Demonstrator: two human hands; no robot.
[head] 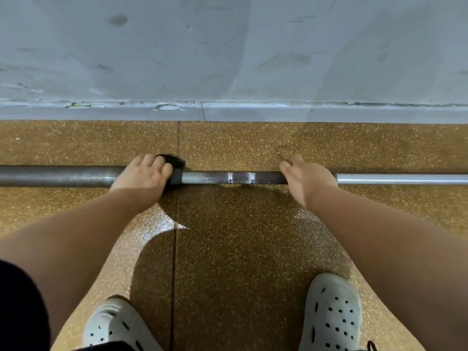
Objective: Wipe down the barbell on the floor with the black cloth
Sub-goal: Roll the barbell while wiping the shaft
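The barbell [228,177] lies across the speckled brown floor from the left edge to the right edge, with a thick dark sleeve on the left and a thinner silver shaft on the right. My left hand [143,174] presses the black cloth [173,164] around the bar where the sleeve meets the shaft. Only part of the cloth shows past my fingers. My right hand [307,179] grips the shaft further right, beside two white marks on the bar.
A scuffed grey wall [228,59] with a pale skirting strip stands just behind the bar. My two feet in white perforated clogs [331,315] stand on the floor near the bottom edge. A floor seam [176,224] runs front to back under the bar.
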